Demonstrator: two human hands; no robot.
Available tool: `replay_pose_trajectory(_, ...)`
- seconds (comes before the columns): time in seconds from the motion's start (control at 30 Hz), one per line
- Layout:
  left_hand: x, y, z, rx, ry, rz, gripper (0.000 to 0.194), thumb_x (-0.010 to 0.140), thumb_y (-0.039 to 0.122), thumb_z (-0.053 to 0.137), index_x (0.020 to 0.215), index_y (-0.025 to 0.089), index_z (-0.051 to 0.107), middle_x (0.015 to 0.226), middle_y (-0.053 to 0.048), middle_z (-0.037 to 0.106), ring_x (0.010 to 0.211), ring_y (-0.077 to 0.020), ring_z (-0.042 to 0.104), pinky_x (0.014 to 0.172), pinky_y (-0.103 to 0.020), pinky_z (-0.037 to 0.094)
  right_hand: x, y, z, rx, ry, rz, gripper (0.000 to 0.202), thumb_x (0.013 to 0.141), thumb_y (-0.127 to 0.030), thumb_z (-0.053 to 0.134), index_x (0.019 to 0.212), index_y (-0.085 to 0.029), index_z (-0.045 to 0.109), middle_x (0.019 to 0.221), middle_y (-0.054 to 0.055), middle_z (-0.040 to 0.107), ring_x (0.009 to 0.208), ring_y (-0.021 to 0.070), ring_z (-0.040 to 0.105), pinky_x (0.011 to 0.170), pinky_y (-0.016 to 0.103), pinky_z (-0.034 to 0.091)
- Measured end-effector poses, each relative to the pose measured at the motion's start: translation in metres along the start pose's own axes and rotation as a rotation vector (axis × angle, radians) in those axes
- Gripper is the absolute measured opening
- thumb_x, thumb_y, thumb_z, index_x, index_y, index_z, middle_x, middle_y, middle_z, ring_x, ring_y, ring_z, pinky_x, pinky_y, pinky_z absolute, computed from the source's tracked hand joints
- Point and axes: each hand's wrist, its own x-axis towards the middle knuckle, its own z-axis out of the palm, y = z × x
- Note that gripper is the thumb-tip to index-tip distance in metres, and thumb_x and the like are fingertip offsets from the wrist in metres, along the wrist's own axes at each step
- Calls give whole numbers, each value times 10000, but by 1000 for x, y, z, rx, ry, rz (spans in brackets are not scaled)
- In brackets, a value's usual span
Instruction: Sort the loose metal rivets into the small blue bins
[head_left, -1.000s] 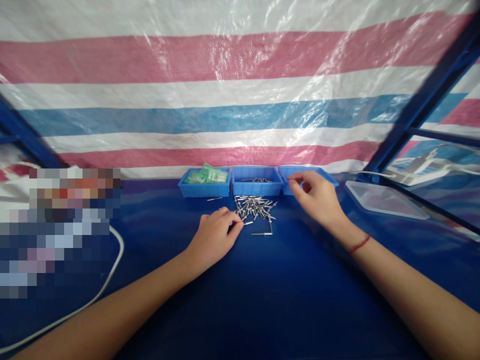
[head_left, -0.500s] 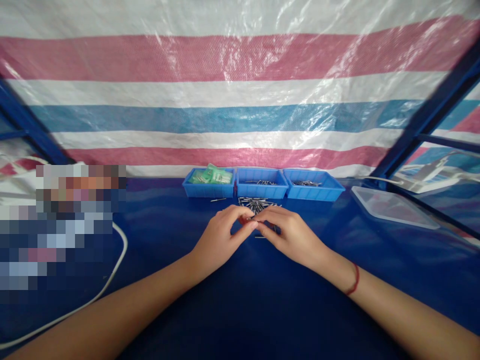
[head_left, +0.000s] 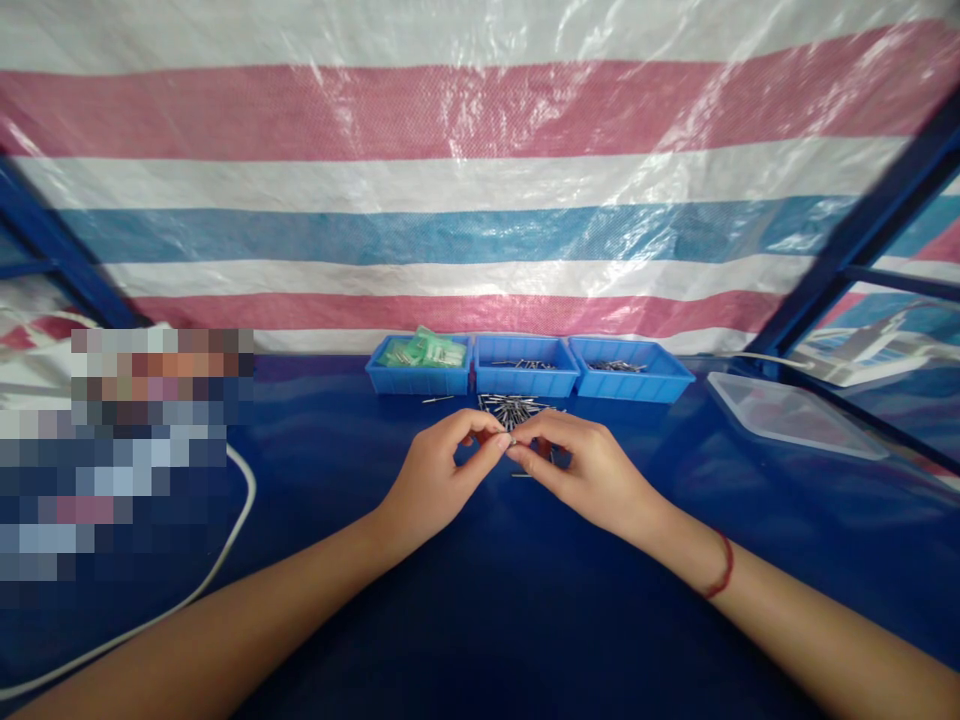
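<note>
Above the blue tabletop, my left hand [head_left: 442, 462] and my right hand [head_left: 586, 462] meet fingertip to fingertip. Between them both pinch a small metal piece [head_left: 511, 441]; most of it is hidden by the fingers. Just beyond the fingertips lies a loose pile of thin metal pins [head_left: 513, 405], partly covered by my hands. One single pin [head_left: 437, 400] lies to the left of the pile, and another [head_left: 520, 475] shows just below my fingers.
Three blue bins stand in a row at the back: the left bin [head_left: 420, 382] holds green packets [head_left: 429, 350], while the middle bin [head_left: 525, 383] and right bin [head_left: 637, 386] hold metal pins. A clear lid [head_left: 795, 415] lies right. A white cable [head_left: 244, 480] curves along the left.
My fingertips have shifted slightly, and more of the small metal piece shows between them. The bins and pile stay put apart from a slight shift of the view.
</note>
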Motion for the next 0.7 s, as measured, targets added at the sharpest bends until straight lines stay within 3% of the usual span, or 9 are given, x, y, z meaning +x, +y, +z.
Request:
replay_pose_trajectory(0.47, 0, -2, -1, -6, 14, 2, 58, 848, 196, 544, 838, 177, 598, 792, 14, 629, 733, -107, 570, 699, -224, 431, 0, -1, -6, 12, 178, 32, 50, 800, -164, 588, 801, -181, 634, 732, 2, 608, 620, 95, 518, 563, 222, 411)
replay_pose_trajectory(0.7, 0, -8, 3, 28, -89, -36, 112, 871, 241, 512, 918, 183, 596, 835, -2, 651, 767, -131, 596, 723, -253, 446, 1, -8, -10, -4, 180, -26, 93, 837, -228, 563, 805, -177, 633, 714, 8, 596, 623, 101, 521, 554, 226, 413)
